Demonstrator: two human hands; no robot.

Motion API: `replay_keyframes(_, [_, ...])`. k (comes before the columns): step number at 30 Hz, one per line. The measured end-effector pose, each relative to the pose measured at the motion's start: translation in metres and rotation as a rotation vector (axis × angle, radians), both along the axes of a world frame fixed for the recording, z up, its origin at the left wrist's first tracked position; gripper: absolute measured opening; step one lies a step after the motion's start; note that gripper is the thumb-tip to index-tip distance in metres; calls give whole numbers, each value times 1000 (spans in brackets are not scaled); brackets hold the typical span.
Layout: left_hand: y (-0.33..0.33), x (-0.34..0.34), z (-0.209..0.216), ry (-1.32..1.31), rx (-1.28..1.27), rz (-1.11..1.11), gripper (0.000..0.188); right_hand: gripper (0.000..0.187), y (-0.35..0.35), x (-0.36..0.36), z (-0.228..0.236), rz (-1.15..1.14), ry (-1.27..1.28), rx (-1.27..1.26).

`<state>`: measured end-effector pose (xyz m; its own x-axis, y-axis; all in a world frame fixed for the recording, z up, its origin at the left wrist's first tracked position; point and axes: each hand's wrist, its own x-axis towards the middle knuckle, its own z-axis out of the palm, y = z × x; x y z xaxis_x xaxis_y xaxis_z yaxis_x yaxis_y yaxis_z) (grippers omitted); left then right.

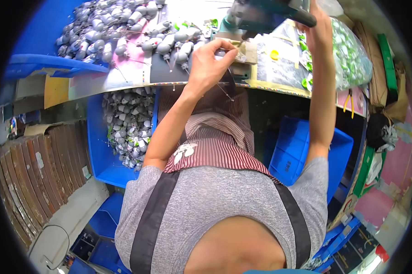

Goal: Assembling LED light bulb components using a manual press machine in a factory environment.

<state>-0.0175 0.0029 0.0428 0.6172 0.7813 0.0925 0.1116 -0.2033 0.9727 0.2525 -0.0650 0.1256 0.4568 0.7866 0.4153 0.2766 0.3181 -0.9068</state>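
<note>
My left hand [211, 63] is closed in a pinch at the bench's front edge, with a small grey plastic part [220, 52] between thumb and fingers. A thin dark strand hangs below it. Just beyond the fingertips sits a tan block [249, 52] under a dark green bench machine [265, 17]. Raised at the far right, my right hand [316, 25] is wrapped round the machine's black lever handle [305, 18]; its fingers are partly hidden. Left of my left hand lie several loose grey-and-white parts [165, 44] with thin stems, joining a larger heap [107, 27].
A clear bag of green-and-white pieces [350, 57] stands right of my right forearm. A yellow cap [274, 55] lies on the bench. Below the bench, a blue bin [96, 150] holds more grey parts, and another blue bin [286, 153] is tilted. Yellow-handled pliers [349, 104] hang at right.
</note>
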Motion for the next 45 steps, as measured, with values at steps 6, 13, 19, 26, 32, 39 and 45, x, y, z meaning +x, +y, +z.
replay_keyframes(6, [95,-38,-24,136,314,448,32,37,-35,-86,-85,-123,369,-420])
replay_keyframes(13, [130,-62,-40,588,674,594,60,33,-59,-126,-106,-155,312,-379])
replay_keyframes(19, [135,-57,-25,546,494,398,46,32,-68,-122,-106,-294,63,-358])
replay_keyframes(26, [233,-143,-60,1213,476,579,42,19,-110,-74,-127,-726,-603,-355])
replay_keyframes(32, [229,-167,-40,1198,660,476,62,15,-157,-25,-141,-1071,-776,-473])
replay_keyframes(39, [192,-178,0,753,799,647,61,35,-170,-21,-154,-870,-806,-561])
replay_keyframes(45, [173,-172,-12,278,719,1073,38,25,-186,-13,-139,-698,-761,-548])
